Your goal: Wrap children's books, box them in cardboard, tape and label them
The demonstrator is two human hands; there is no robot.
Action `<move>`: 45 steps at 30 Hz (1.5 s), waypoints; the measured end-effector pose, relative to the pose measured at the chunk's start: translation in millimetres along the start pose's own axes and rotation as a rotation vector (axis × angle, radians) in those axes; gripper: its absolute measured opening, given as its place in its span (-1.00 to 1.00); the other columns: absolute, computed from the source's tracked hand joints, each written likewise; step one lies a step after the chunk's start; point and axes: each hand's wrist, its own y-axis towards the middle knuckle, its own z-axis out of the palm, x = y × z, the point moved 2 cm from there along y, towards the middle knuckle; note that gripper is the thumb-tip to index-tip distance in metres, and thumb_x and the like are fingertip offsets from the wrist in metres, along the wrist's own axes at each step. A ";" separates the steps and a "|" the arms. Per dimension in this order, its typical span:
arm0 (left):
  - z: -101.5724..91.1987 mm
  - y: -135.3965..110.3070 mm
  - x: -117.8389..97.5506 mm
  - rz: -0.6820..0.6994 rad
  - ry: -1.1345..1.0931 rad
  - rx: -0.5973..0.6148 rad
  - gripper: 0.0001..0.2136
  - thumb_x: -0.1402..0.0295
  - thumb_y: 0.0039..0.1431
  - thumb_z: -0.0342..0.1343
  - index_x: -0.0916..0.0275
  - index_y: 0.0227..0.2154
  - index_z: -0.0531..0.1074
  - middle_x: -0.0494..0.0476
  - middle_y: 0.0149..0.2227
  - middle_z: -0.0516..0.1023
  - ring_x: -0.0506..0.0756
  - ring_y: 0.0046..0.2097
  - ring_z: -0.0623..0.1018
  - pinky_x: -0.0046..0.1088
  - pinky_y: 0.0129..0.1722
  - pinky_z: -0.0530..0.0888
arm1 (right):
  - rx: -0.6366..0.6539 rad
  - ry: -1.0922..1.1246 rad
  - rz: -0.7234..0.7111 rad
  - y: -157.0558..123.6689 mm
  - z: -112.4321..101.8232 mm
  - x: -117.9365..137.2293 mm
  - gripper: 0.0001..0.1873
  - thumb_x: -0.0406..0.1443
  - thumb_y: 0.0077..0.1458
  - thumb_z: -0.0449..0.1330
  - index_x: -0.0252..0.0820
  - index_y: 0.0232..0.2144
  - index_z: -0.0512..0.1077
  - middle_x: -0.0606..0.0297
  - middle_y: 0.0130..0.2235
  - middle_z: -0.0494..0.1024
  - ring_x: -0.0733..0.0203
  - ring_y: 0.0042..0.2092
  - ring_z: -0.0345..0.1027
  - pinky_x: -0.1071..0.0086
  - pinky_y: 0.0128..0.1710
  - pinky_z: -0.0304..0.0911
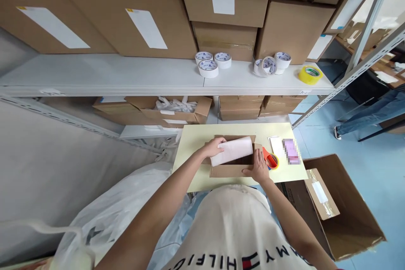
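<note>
A small open cardboard box (230, 171) lies on the pale yellow tabletop (198, 143) in front of me, its flaps spread outward. My left hand (212, 147) grips the left end of a white wrapped bundle (234, 151), which is tilted over the opening with its right end higher. At the box's right side, my right hand (259, 168) holds the flap, fingers over it and thumb toward the front. Just right of that hand is a tape dispenser (269, 159) with an orange-red body and a yellow-edged roll. The box's inside is mostly hidden by the bundle.
White tape rolls (208, 68) and a yellow roll (310, 75) sit on the shelf (142, 74), below large cartons. White cards (277, 147) and a blurred purple item (291, 151) lie at right. A big carton (354, 202) holds a taped box. A person's leg (370, 112) shows far right.
</note>
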 end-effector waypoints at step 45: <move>47.9 -113.9 59.2 0.184 0.402 -0.103 -0.45 0.20 0.06 0.19 0.18 0.16 0.38 0.27 0.26 0.32 0.29 0.31 0.27 -0.07 0.23 0.29 | 0.332 0.035 -0.724 27.5 -37.4 -48.6 -0.05 -0.23 0.08 0.28 -0.14 0.38 -0.11 0.05 0.41 -0.10 -0.10 0.41 -0.19 -0.04 0.34 -0.06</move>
